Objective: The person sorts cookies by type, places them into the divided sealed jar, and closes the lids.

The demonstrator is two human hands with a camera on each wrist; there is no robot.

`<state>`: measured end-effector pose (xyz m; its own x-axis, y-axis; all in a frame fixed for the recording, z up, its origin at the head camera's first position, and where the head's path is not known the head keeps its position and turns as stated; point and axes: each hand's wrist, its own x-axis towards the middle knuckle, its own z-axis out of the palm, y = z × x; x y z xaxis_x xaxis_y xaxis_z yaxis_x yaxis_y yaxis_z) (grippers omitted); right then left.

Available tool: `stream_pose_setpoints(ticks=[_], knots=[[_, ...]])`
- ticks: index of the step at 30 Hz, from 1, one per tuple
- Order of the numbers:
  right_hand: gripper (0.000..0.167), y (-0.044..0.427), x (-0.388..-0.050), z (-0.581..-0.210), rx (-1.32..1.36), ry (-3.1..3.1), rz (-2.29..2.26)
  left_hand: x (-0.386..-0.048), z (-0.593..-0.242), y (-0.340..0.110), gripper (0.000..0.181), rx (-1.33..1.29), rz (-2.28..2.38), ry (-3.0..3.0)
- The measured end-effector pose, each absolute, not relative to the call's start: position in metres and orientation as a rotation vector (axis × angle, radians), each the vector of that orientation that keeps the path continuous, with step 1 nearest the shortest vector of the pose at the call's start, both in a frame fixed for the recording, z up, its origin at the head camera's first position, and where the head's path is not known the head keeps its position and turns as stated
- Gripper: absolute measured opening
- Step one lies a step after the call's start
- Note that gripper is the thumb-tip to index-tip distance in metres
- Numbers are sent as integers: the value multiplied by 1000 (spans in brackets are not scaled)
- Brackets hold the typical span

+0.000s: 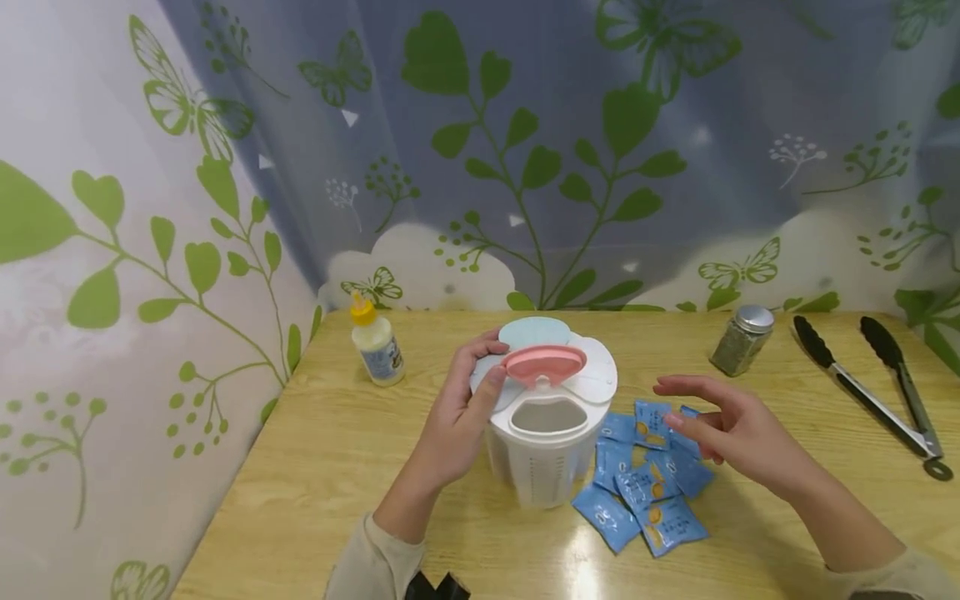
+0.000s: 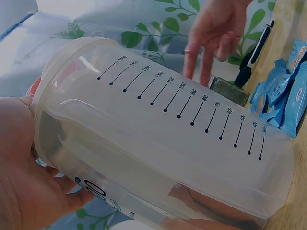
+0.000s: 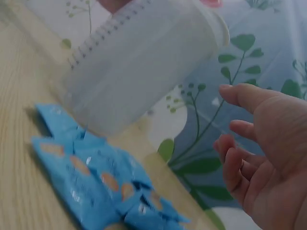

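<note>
A clear plastic storage container (image 1: 542, 467) with a white lid stands on the table, and measuring lines (image 2: 184, 103) run down its side. On the lid a pink flap (image 1: 546, 365) is raised behind an uncovered pouring opening (image 1: 549, 416); a light blue flap (image 1: 536, 332) is at the back. My left hand (image 1: 459, 417) grips the lid's left edge, thumb on top. Beside the container lie several small blue packets (image 1: 651, 483) in a loose pile. Just above the pile's right side my right hand (image 1: 742, 433) hovers with fingers loosely bent, holding nothing. An orange-brown patch shows low on the container, its nature unclear.
A glue bottle (image 1: 378, 346) with a yellow cap stands at the back left. To the back right are a glass spice jar (image 1: 742, 342) and black-tipped metal tongs (image 1: 881, 400). A leaf-patterned curtain (image 1: 480, 167) hangs behind the table.
</note>
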<state>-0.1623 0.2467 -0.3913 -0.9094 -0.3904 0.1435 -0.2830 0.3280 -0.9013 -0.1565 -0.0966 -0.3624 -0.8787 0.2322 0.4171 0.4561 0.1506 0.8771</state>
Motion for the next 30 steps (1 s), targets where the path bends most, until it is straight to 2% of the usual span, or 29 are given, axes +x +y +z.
stream_pose_setpoints(ticks=[13,21,30], knots=[[51,275,-170,-428,-471,2504,-1609,-156,-361,-97,27,-673,-1858,-2233],[61,286,-177,-444,-268,2625,-1483,-155,-360,-97,26,-667,-1865,-2239],[65,293,-180,-456,-281,2711,-1362,-155,-361,-97,25,-672,-1885,-2234]])
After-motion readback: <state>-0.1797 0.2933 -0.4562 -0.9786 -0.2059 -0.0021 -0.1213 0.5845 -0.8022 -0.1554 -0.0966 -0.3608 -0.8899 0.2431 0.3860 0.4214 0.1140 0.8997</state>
